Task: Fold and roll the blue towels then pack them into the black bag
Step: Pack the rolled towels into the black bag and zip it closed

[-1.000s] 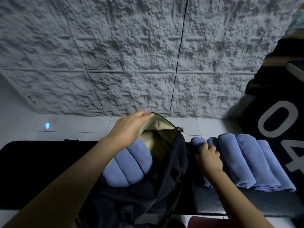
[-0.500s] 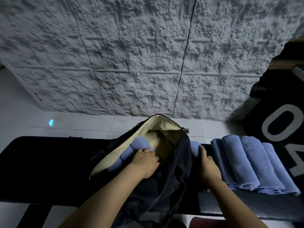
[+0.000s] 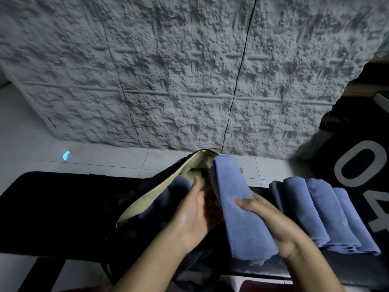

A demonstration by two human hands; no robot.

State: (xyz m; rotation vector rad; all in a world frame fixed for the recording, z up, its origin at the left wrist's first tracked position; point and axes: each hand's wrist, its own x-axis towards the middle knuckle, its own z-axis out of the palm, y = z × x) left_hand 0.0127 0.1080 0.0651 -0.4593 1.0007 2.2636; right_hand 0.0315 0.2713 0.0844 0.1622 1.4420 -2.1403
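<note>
Gripping a rolled blue towel from below, right hand in a closed grip with the thumb on top, far end at the open black bag, left hand flat-fingered beside it, holding nothing, row of rolled towels on the dark worktop to the right.

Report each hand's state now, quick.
Left hand: open, fingers straight, holding nothing that shows.
Right hand: gripping the rolled blue towel.

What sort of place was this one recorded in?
Likely an indoor room, perhaps domestic: a rough textured grey wall, a pale tiled floor, and a low black padded surface carrying rolled blue towels.
</note>
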